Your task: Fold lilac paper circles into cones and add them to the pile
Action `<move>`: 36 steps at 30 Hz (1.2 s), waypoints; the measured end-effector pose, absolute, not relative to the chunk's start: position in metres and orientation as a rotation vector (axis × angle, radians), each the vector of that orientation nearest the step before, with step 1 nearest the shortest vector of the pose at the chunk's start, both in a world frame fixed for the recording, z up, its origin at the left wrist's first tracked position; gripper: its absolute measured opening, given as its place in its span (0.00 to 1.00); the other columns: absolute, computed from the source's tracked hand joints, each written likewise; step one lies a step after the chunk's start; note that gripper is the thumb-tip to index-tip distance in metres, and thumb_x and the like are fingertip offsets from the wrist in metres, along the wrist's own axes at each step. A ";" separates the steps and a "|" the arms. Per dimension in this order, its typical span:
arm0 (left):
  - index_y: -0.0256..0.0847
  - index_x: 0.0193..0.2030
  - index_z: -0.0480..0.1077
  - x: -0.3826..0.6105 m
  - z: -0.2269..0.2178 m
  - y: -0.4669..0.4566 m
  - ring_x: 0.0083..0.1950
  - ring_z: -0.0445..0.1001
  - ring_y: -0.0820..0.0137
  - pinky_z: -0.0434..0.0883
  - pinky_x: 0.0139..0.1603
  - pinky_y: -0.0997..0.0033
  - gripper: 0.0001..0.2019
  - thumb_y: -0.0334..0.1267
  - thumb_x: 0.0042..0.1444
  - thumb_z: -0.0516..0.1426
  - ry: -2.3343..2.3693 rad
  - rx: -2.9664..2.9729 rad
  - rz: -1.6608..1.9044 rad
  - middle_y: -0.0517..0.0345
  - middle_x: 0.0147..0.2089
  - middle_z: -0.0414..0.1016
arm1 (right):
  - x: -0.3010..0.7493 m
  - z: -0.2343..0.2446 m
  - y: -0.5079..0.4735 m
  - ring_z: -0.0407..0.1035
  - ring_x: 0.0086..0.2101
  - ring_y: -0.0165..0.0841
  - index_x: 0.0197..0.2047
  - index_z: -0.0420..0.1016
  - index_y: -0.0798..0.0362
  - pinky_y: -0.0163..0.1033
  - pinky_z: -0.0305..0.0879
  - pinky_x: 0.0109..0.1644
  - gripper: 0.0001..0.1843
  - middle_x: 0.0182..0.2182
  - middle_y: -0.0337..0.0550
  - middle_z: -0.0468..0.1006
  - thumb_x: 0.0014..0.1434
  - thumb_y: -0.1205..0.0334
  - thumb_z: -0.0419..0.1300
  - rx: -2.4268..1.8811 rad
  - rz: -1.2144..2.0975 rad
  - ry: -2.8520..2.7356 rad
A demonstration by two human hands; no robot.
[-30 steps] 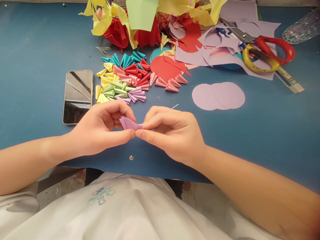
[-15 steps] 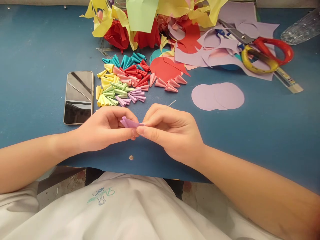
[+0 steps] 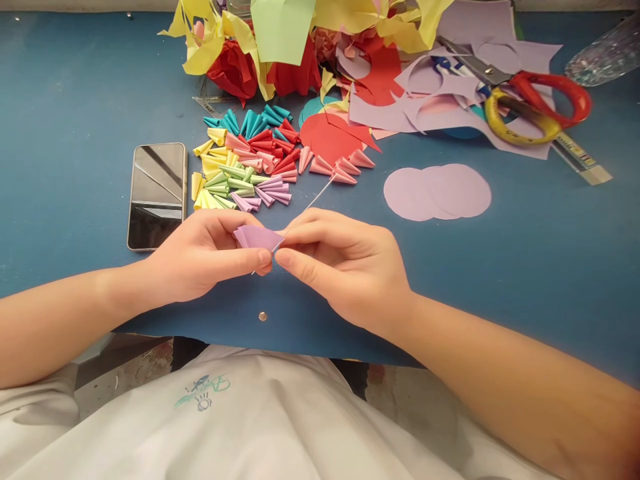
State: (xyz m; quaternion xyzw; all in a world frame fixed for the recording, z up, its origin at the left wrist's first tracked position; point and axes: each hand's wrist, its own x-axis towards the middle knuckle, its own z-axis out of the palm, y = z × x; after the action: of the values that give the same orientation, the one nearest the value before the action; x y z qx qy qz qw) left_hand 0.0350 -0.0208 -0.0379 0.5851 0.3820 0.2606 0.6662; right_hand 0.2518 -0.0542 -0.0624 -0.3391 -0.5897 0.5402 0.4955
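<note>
Left hand (image 3: 210, 247) closed in a pinch, thumb pressing folded purple paper (image 3: 257, 237) against the fingers, and right hand (image 3: 350, 267) meets it, fingers curled, though whether it grips or merely touches, I can't tell! Biggest thing in play is the blue tabletop (image 3: 500, 293), spread beneath everything, with a pale shirt (image 3: 240, 427) at its near edge. Far side now: a sprawling heap of paper scraps (image 3: 380, 113), yellow, red and lilac, with red-and-yellow-handled scissors (image 3: 490, 73) lying across the lilac sheets at its right. Next size down, rolled paper cones (image 3: 263, 137) crowd together just beyond the hands, teal at the back, red and pink in the middle, yellow, green and purple nearer. Overlapping lilac circles (image 3: 407, 193) lie flat to the right, while a dark-screened phone (image 3: 157, 197) rests left of the cones. Down to the small stuff: that purple paper sits above the table near its front edge, its wide end to the left, and a thin pale stick (image 3: 320, 191) slants past its right-hand tip, right fingers beside it!
</note>
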 end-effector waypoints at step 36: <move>0.43 0.31 0.76 0.038 -0.034 -0.040 0.28 0.70 0.71 0.68 0.29 0.68 0.05 0.32 0.58 0.66 1.013 1.982 0.836 0.60 0.27 0.76 | 0.242 -0.069 -0.056 0.76 0.31 0.30 0.33 0.85 0.49 0.38 0.76 0.37 0.03 0.30 0.37 0.83 0.60 0.65 0.71 -0.880 1.411 -1.240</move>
State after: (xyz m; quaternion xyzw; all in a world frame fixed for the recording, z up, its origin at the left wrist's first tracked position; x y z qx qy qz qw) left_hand 0.0381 -0.0395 -0.0343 0.7735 0.3952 0.3263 0.3728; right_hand 0.2421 -0.0558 -0.0687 -0.3651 -0.5147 0.5855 0.5089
